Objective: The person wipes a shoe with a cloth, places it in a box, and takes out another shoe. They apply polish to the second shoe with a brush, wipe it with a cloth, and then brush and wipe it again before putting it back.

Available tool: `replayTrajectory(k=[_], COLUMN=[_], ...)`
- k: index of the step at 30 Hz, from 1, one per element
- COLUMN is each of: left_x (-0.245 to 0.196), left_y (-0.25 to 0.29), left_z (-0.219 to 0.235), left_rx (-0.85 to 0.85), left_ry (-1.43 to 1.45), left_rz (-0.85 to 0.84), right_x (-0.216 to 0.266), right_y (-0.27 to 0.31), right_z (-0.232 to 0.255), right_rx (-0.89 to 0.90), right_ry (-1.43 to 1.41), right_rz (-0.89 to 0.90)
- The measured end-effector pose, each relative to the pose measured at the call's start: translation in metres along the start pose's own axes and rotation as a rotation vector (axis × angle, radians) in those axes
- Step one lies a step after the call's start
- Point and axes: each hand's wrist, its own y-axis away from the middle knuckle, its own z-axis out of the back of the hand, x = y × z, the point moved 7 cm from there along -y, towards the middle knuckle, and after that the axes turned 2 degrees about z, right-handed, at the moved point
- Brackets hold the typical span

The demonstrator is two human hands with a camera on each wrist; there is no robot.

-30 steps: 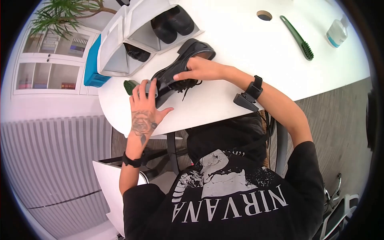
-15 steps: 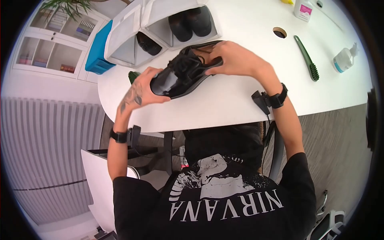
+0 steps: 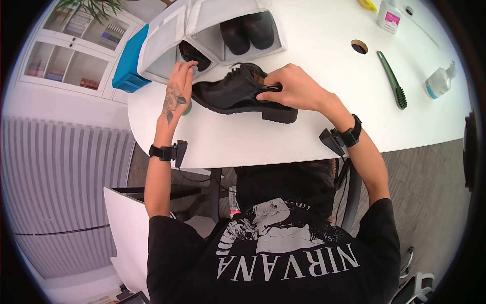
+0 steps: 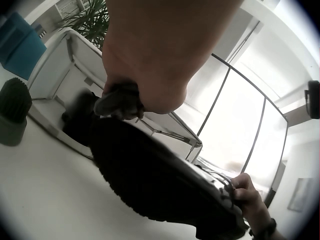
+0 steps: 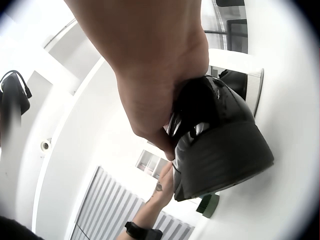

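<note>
A glossy black lace-up shoe [image 3: 233,93] is turned on the white table, its toe to the left and its chunky sole edge toward me. My right hand [image 3: 296,86] grips it at the collar near the heel, thumb outside and fingers in the opening. At the toe, my left hand [image 3: 177,88] holds a bunched grey cloth [image 4: 120,102], mostly hidden by the fingers in the head view. In the left wrist view, the shoe's dark sole [image 4: 150,175] lies just below that hand. A green-backed brush [image 4: 14,112] lies close by the left hand.
Behind the shoe, white shoe boxes [image 3: 210,35] hold other black shoes [image 3: 247,35], with a blue box [image 3: 130,61] at their left. To the right lie a green-handled brush [image 3: 392,81], a pump bottle [image 3: 439,81], a pink-labelled bottle [image 3: 390,17] and a cable hole [image 3: 359,47].
The shoe has been turned and tilted, so its sole edge now faces me. My right hand moved from its side to the collar; my left hand shifted around the toe with the cloth.
</note>
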Motion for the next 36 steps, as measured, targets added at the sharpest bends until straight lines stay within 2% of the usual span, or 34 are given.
replayTrajectory(k=[1, 3, 4, 6, 9, 10, 12, 13, 16, 18, 19, 22, 23, 26, 30, 32, 36], left_x=[0.002, 0.001, 0.001, -0.005, 0.006, 0.01, 0.006, 0.005, 0.007, 0.0, -0.005, -0.033, -0.046, -0.084, -0.094, -0.117, -0.178], left_y=[0.001, 0.001, 0.002, 0.002, 0.004, 0.003, 0.007, 0.008, 0.006, 0.007, 0.008, 0.015, 0.019, 0.04, 0.058, 0.064, 0.07], left_z=[-0.003, -0.008, -0.009, -0.011, -0.02, -0.024, -0.028, -0.03, -0.03, -0.031, -0.034, -0.039, -0.044, -0.05, -0.049, -0.055, -0.079], left_rx=[0.017, -0.058, -0.095, -0.056, -0.022, -0.016, 0.066, 0.109, -0.04, -0.038, -0.035, -0.045, -0.071, -0.253, -0.348, -0.397, -0.349], left_ry=[0.015, 0.077, 0.106, 0.118, 0.066, 0.036, 0.139, 0.19, 0.031, -0.012, -0.033, 0.067, 0.07, 0.05, 0.184, 0.186, 0.099], left_rz=[0.057, 0.045, 0.043, 0.067, 0.027, -0.002, 0.126, 0.19, 0.047, 0.031, 0.022, 0.055, -0.005, -0.001, 0.138, 0.041, -0.2], right_x=[-0.005, -0.016, -0.018, -0.019, -0.041, -0.057, -0.084, -0.086, -0.09, -0.092, -0.093, -0.084, -0.084, -0.078, -0.061, -0.059, -0.063], right_y=[-0.001, -0.002, -0.002, -0.002, 0.0, 0.001, 0.005, 0.009, 0.009, 0.008, 0.009, 0.011, 0.013, 0.012, 0.014, 0.013, 0.016], right_z=[-0.003, -0.01, -0.009, -0.008, -0.001, -0.004, -0.014, -0.014, -0.016, -0.017, -0.018, -0.016, -0.018, -0.019, -0.02, -0.021, -0.023], right_rx=[0.008, 0.029, 0.01, -0.024, 0.026, -0.012, -0.092, -0.21, -0.285, -0.249, -0.233, -0.337, -0.324, -0.291, -0.335, -0.331, -0.274], right_ry=[-0.002, -0.009, 0.008, 0.041, -0.047, -0.102, -0.207, -0.316, -0.328, -0.369, -0.39, -0.403, -0.401, -0.389, -0.364, -0.332, -0.304], right_rz=[-0.035, -0.103, -0.09, -0.062, -0.283, -0.315, -0.378, -0.394, -0.403, -0.43, -0.446, -0.381, -0.383, -0.37, -0.329, -0.298, -0.275])
